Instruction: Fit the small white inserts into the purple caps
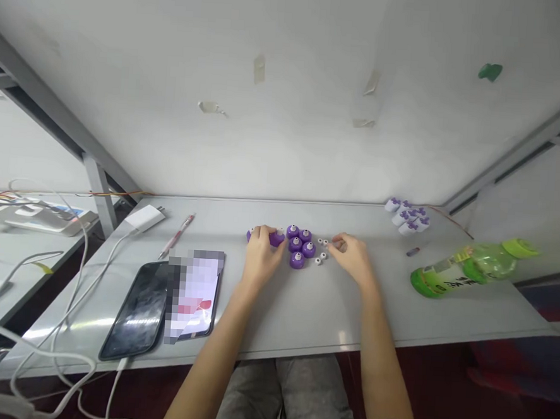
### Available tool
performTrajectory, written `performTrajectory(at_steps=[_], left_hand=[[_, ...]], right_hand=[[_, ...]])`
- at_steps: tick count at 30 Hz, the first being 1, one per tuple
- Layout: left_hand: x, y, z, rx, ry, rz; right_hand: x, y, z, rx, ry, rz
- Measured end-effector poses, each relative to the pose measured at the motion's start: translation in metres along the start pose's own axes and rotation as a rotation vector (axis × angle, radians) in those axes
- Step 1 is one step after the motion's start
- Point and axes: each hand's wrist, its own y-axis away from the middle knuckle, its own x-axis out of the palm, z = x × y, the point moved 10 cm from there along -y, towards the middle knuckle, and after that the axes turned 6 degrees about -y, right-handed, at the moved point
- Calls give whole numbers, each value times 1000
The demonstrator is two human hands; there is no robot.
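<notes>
Squat purple caps (295,244) with white centres, apparently plastic, sit clustered.

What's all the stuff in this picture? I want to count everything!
purple caps: about seven, purple with white tips, middle of the table
white rings: four, white, right of the caps
small capped pieces: several, white and purple, back right
bottle: one, green, lying down at right
pen: one, pink and white, left
phones: two, black, front left
charger: one, white, back left
left hand: one, on the caps
right hand: one, beside the rings
</notes>
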Motion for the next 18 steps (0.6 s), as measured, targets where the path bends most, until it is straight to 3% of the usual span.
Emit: performTrajectory(at_steps=[4, 7, 13, 18], left_hand=[[17, 5, 6, 30, -104, 81], [18, 7, 8, 13, -118, 94], [17, 8, -22, 112, -390, 128], [28, 14, -40, 249, -508, 192]], right_hand=[[7, 3, -6, 100, 83, 58], [7, 3, -7, 122, 106, 64], [-1, 2, 13, -45, -25, -55], [7, 5, 30, -115, -106, -43]])
